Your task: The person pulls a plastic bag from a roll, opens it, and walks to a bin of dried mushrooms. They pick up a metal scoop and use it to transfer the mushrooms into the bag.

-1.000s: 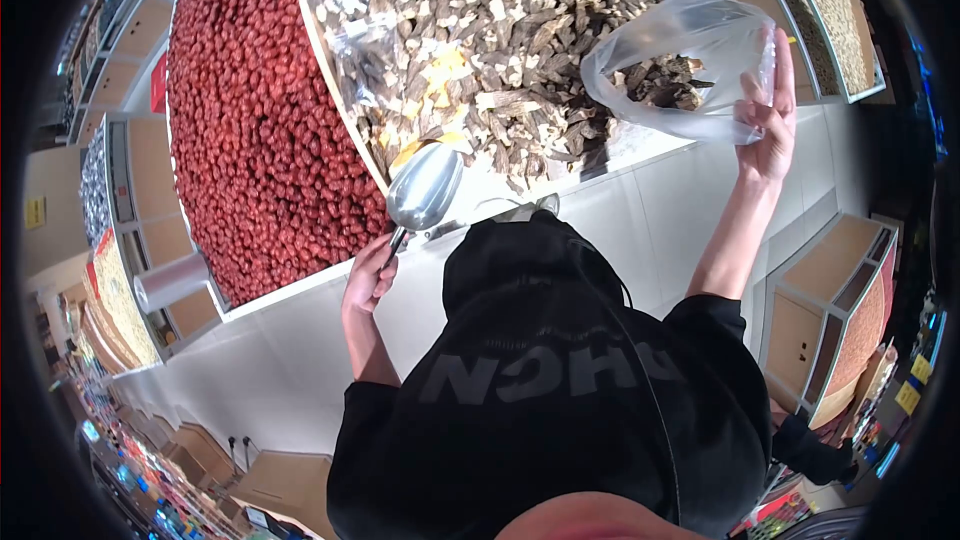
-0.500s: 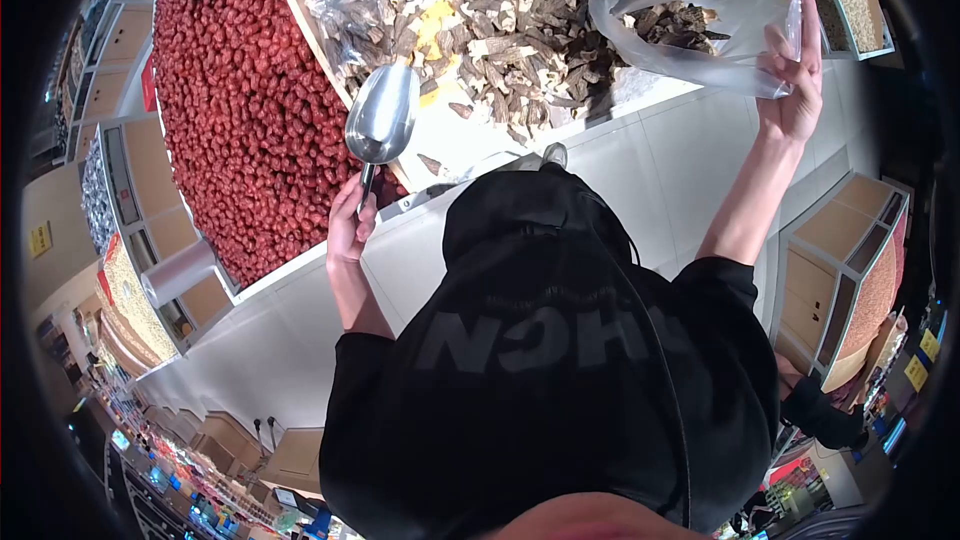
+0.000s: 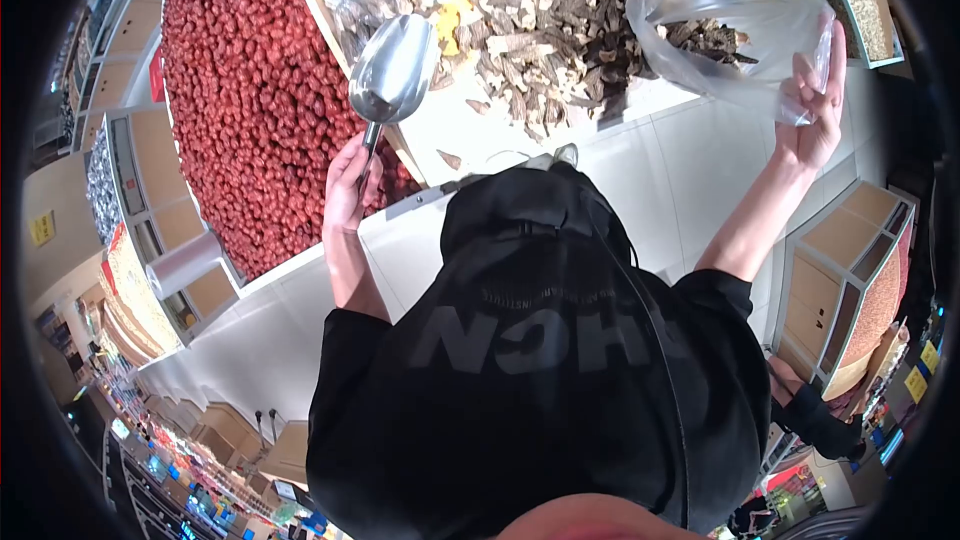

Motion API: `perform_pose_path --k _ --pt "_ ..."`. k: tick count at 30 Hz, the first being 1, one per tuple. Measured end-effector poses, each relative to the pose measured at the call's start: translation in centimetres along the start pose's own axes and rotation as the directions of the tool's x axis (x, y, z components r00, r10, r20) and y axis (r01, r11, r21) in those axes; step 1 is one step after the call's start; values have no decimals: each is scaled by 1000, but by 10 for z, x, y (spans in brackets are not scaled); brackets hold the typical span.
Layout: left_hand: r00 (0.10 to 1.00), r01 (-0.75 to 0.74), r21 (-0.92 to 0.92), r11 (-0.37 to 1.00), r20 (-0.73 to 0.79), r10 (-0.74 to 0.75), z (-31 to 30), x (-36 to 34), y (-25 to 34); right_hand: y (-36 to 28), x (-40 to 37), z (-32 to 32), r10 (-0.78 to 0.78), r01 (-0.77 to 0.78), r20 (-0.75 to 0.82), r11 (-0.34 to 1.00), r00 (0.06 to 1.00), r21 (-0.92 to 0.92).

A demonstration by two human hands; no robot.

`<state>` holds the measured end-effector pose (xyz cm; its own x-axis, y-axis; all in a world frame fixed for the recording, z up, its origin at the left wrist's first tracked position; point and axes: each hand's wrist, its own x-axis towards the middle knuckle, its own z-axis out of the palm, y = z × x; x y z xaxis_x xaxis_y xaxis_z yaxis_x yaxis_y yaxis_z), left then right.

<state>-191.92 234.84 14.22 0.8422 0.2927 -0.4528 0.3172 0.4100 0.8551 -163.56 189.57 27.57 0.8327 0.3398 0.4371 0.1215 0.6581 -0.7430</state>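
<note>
My left hand point(image 3: 350, 182) is closed around the handle of a metal scoop point(image 3: 395, 65). The scoop's bowl is over the edge between the red dried fruit point(image 3: 260, 110) and a bin of dark, pale-ended dried pieces point(image 3: 540, 40). To the right, my right hand point(image 3: 815, 115) grips the rim of a clear plastic bag point(image 3: 690, 70), its fingers partly seen through the film. The bag's mouth is spread wide, and dark dried pieces point(image 3: 710, 38) show within its outline.
A pale counter front point(image 3: 640, 170) runs below the bins. On the left are a roll of clear plastic point(image 3: 185, 265) and more food bins. Another bin cabinet point(image 3: 835, 280) stands at the right, near another person's dark sleeve point(image 3: 820, 420).
The scoop has moved slightly up and right, its bowl tilting further right. My right hand and the bag have shifted right and a little down in view.
</note>
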Motion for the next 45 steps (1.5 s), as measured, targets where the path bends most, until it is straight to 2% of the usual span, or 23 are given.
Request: perform_pose_path --k 2,4,6,8,10,11,12,15,17,18,19,21,22,23,25,28,30,32,34,38,42,45 --pt "996 -67 93 993 -47 72 20 22 22 -6 -4 5 3 -5 -55 999 998 -47" --pt "981 -113 286 952 -123 153 44 48 49 -11 -8 10 -12 8 -68 998 998 -62" --pt "955 -233 401 886 -79 286 57 83 72 -15 -14 11 -25 20 -82 998 996 -61" --pt "951 -219 468 856 -94 295 75 114 95 -21 -23 10 -23 14 -129 998 991 -68" --pt "926 -305 491 816 -49 375 89 149 111 -28 -33 12 -25 11 -167 996 986 -86" --pt "900 -412 414 812 44 434 85 174 111 -31 -37 15 -30 12 -177 995 984 -101" --pt "898 -398 427 812 -1 441 87 194 115 -35 -42 18 -32 9 -193 993 981 -117" --pt "818 -503 522 689 31 574 100 228 127 -46 -58 23 -67 31 -246 988 967 -149" --pt "856 -488 433 758 67 513 104 236 125 -58 -73 29 -113 39 -326 974 939 -224" --pt "894 -444 318 838 88 440 116 223 126 -64 -82 34 -141 10 -377 945 916 -328" --pt "907 -422 285 861 135 400 116 224 122 -68 -95 37 -152 -21 -433 929 889 -370" --pt "921 -389 293 873 108 375 124 214 112 -75 -117 46 -222 -31 -537 906 814 -423" --pt "930 -366 259 894 63 362 134 200 107 -77 -129 47 -244 59 -526 938 815 -343" --pt "921 -389 353 851 170 350 138 186 108 -83 -141 53 -239 39 -581 941 778 -336" --pt "924 -380 341 860 177 339 151 167 95 -86 -161 55 -236 88 -651 964 722 -252" --pt "920 -321 185 929 293 260 169 147 68 -86 -197 51 -274 64 -751 953 601 -297" --pt "918 -269 227 936 356 177 197 114 62 -88 -224 45 -286 84 -773 953 566 -291" --pt "834 -226 191 955 545 89 206 114 42 -93 -244 37 -298 101 -794 952 529 -290" --pt "775 -152 204 967 632 -12 224 103 26 -99 -265 28 -315 126 -817 949 483 -290" --pt "639 -173 265 949 763 -97 286 79 -7 -127 -303 -1 -345 124 -861 938 373 -322" --pt "562 -124 322 939 803 -201 381 56 -52 -172 -348 -49 -390 177 -846 921 365 -348" --pt "605 -87 432 898 739 -296 465 37 -82 -213 -376 -87 -405 171 -850 914 337 -368"
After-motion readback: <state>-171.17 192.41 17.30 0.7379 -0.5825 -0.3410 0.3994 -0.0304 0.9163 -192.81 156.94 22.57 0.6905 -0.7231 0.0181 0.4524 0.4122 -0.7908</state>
